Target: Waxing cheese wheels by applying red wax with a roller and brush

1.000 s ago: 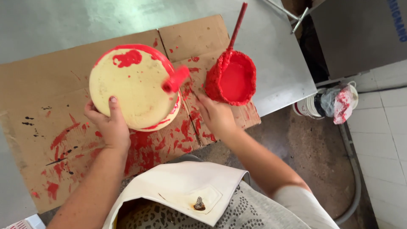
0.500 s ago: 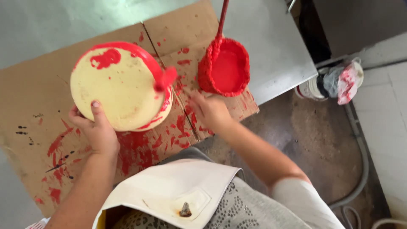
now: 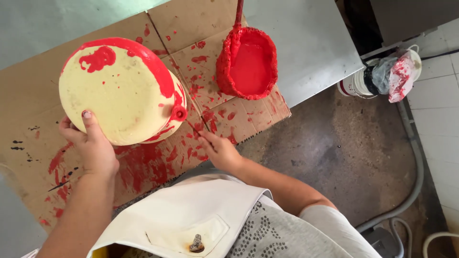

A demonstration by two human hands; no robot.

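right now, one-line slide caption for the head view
Left hand tilts a cream bucket smeared red; right hand rests on paint-spattered cardboard.

Soft, even daylight fills the view, brightest on the white floor tiles (image 3: pixel 437 95) at the right edge. Shadows are faint. The wet red paint in the tub (image 3: pixel 248 62) shows mild sheen. Focus is sharp, with slight wide-angle stretching toward the corners.

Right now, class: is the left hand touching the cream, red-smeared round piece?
Touching. The head view shows the left hand gripping the round piece's lower edge, thumb lying on its cream face.
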